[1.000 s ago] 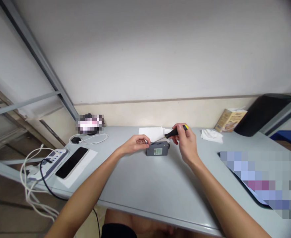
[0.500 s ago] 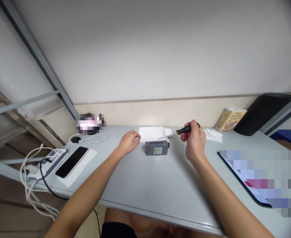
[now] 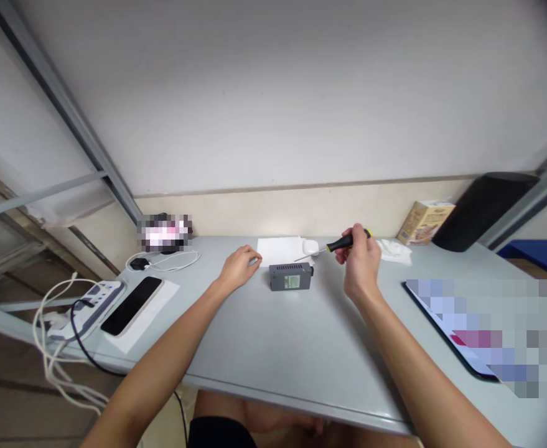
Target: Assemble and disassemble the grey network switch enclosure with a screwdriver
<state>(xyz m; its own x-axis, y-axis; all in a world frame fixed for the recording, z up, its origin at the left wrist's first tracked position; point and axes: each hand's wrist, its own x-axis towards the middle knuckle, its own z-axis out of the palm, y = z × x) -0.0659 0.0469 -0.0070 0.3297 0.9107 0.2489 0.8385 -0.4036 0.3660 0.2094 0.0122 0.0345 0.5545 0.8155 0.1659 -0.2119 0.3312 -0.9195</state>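
Note:
My right hand (image 3: 361,261) is wrapped round the black and yellow handle of a screwdriver (image 3: 341,242). Its thin metal shaft points left and ends just above a dark grey box (image 3: 290,277), which has vent slots on top and a pale green label on its front. The box stands on the table with no hand on it. To its left, my left hand (image 3: 239,266) rests near the table top, thumb and forefinger curled together in a pinch; anything between them is too small or hidden to make out. White paper (image 3: 277,250) lies behind the box, by a white rounded object (image 3: 310,247).
On the left are a phone (image 3: 133,305), a power strip (image 3: 86,309) with tangled cables, and a blurred-out item (image 3: 165,233). On the right stand a carton (image 3: 425,223) and a black cylinder (image 3: 485,211), with crumpled tissue (image 3: 394,251) and a tablet-like screen (image 3: 455,330) nearby.
The whole view has shifted slightly, so things appear a little further left. The screwdriver stays in my right hand, and both hands keep nearly the same pose by the box.

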